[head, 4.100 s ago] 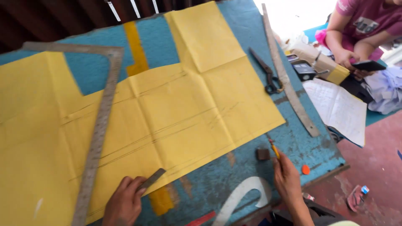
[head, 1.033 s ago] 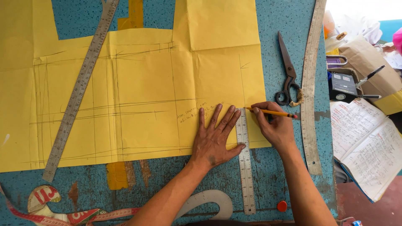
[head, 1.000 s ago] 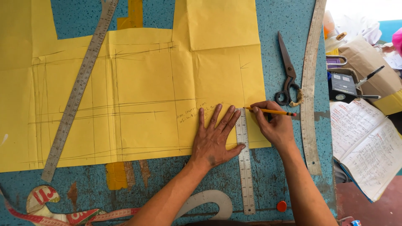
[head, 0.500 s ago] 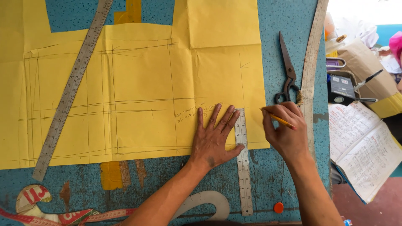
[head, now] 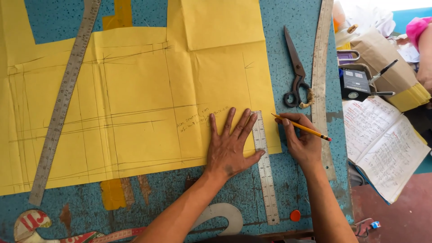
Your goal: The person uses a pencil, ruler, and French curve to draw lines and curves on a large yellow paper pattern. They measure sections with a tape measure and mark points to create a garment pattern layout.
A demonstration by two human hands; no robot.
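The right hand (head: 305,143) holds a yellow pencil (head: 300,128) in a writing grip, thumb and forefinger closed low on the shaft, the lead pointing left at the edge of a short steel ruler (head: 264,167). The tip sits just off the ruler's upper right edge, at the right margin of the yellow paper (head: 135,103). The left hand (head: 230,148) holds nothing — it lies flat and spread on the paper, fingers fanned, with the thumb stretched out against the ruler's left edge to pin it.

To rule a clean line here, the weight should probably rest on that left palm and thumb, so the ruler cannot pivot; its lower half runs off the paper onto the blue bench (head: 288,45) and has less support there. The pencil is best kept tilted slightly away from the steel, drawn along the edge in one light pass rather than several — the paper already carries many faint doubled lines. The paper's creases near the hand could lift the ruler, so pressing them flat first seems wise.

Further out, a long steel rule (head: 63,103) lies diagonally across the paper's left part. Black scissors (head: 294,72) rest on the bench above the right hand, beside a long curved stick (head: 320,81). An open notebook (head: 382,144) lies at the right, and a white curve template (head: 222,216) shows near the left forearm.
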